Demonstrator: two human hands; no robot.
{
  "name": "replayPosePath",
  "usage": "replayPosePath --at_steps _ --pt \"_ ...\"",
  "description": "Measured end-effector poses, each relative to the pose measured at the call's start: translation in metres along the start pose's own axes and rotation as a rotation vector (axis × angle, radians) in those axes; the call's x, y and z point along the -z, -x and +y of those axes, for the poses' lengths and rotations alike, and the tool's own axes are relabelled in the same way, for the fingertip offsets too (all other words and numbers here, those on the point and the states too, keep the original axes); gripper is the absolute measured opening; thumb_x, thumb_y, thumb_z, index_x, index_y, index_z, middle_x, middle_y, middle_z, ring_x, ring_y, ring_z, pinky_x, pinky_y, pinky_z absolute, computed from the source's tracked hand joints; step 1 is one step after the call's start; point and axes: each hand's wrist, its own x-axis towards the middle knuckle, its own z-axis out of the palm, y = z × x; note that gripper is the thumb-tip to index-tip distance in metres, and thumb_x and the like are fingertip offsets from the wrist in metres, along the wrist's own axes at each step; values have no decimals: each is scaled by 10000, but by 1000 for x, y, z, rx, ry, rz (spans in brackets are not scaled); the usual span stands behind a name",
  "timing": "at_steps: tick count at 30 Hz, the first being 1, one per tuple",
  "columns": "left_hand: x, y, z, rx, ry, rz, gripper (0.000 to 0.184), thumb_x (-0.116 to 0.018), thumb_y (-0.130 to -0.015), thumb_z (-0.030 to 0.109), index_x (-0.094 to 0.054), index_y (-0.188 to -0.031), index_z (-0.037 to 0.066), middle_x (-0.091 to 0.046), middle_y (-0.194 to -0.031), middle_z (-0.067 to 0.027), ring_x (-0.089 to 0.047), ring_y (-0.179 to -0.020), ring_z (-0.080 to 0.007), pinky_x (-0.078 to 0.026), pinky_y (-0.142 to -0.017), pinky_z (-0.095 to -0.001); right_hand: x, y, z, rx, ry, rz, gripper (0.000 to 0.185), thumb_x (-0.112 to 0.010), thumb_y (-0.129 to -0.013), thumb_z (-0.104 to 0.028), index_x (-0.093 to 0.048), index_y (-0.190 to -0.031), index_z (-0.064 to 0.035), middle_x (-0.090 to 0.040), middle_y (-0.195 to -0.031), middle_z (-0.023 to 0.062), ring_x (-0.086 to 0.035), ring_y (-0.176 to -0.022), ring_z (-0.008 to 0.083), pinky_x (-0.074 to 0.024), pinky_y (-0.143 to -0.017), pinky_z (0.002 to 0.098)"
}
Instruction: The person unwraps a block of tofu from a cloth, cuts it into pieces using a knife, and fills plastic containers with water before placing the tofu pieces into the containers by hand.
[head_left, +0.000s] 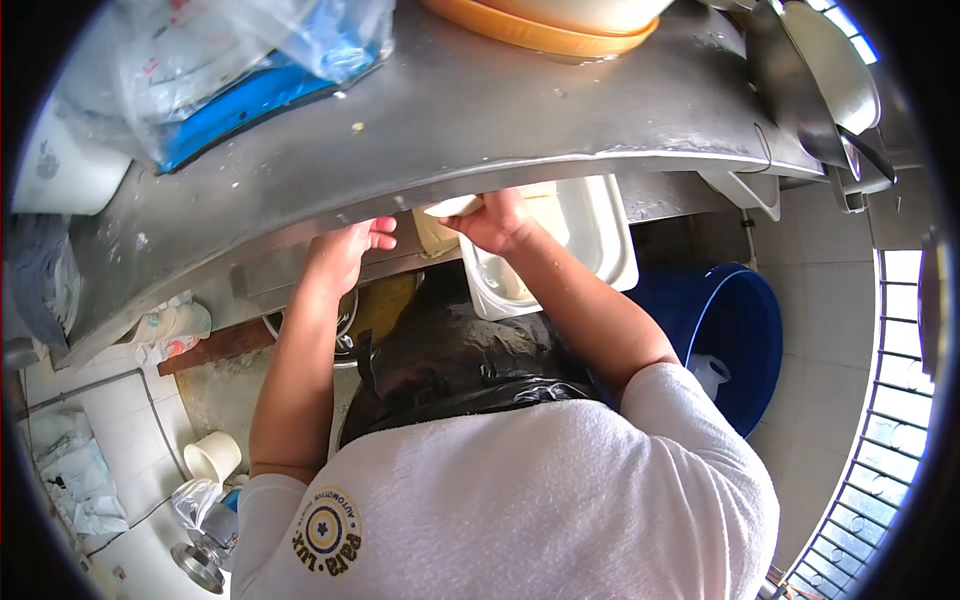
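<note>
My right hand [497,222] is closed around a smooth white piece [456,206], whose kind I cannot make out. It is over the left rim of a white rectangular tub [622,250], which has pale contents inside. Beside that hand, below the white piece, is a pale yellowish block or board [434,236], partly covered. My left hand [345,252] is held to the left, its visible fingers apart and nothing seen in them. The edge of the steel shelf [450,120] hides part of this hand.
Above the hands, the shelf carries a blue-and-clear plastic bag [250,110], an orange basin [560,38] and metal pans [800,80]. A blue barrel [740,330] stands right of the tub. At lower left are a cream cup [212,456] and plastic bags [80,475].
</note>
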Motion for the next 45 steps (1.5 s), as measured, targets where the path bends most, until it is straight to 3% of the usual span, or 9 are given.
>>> replayPosePath --at_steps 6,8,11,18,21,23,27,32,45 --pt "5 25 -18 169 -165 82 365 -592 -1091 400 -663 -1216 64 -657 -1014 -13 -618 -810 -105 -554 -712 -296 57 12 -37 46 -47 139 374 -481 -1072 -362 -545 -1364 -138 -552 -1433 58 -575 -1231 293 -498 -933 547" --pt "18 35 -33 187 -184 98 360 -590 -1092 402 -661 -1205 68 -653 -1004 -12 -616 -813 -101 -555 -706 -290 68 2 -55 176 62 245 460 -479 -1064 -467 -543 -1401 -159 -580 -1409 54 -597 -1221 318 -485 -922 622" --pt "30 52 -47 210 -225 167 385 -620 -1071 420 -657 -1181 54 -664 -994 -29 -629 -808 -116 -558 -696 -291 113 -27 -86 479 216 100 448 -550 -1051 -389 -528 -1435 -159 -635 -1325 54 -621 -1184 321 -508 -923 575" --pt "57 75 -61 216 -270 274 365 -619 -1073 410 -648 -1182 63 -658 -997 -19 -617 -830 -100 -543 -684 -279 145 -81 -132 560 1312 565 404 -568 -1038 -344 -565 -1382 -132 -658 -1278 84 -636 -1155 334 -518 -920 548" --pt "86 68 -72 210 -408 377 389 -623 -1072 406 -639 -1214 44 -684 -1071 -38 -654 -905 -134 -558 -793 -296 150 -95 -130 504 1591 656 386 -575 -1032 -324 -580 -1360 -121 -667 -1258 96 -642 -1142 339 -522 -919 536" --pt "125 44 -94 -77 -567 559 428 -627 -1067 415 -632 -1252 29 -698 -1183 -83 -674 -1048 -181 -529 -960 -323 148 -103 -126 476 1685 677 373 -580 -1028 -311 -591 -1345 -114 -674 -1245 105 -647 -1134 342 -525 -918 528" --pt "155 -20 -70 -179 -855 810 418 -622 -1058 370 -625 -1304 31 -686 -1299 -118 -639 -1239 -228 -457 -1085 -339 140 -104 -117 481 1772 675 349 -591 -1020 -285 -612 -1315 -99 -687 -1218 122 -655 -1117 349 -530 -916 513" --pt "121 -68 -33 -116 -1203 823 395 -590 -1058 328 -624 -1345 59 -694 -1316 -119 -660 -1221 -274 -523 -1019 -391 138 -98 -117 571 1794 642 319 -603 -1011 -253 -638 -1277 -80 -703 -1184 143 -666 -1096 358 -537 -914 493" --pt "205 -98 -63 49 -378 668 389 -582 -1057 329 -630 -1353 80 -700 -1310 -124 -674 -1197 -292 -558 -965 -423 139 -7 -86 909 1680 659 244 -599 -998 -188 -705 -1126 -9 -730 -1096 247 -689 -1049 434 -546 -913 473"
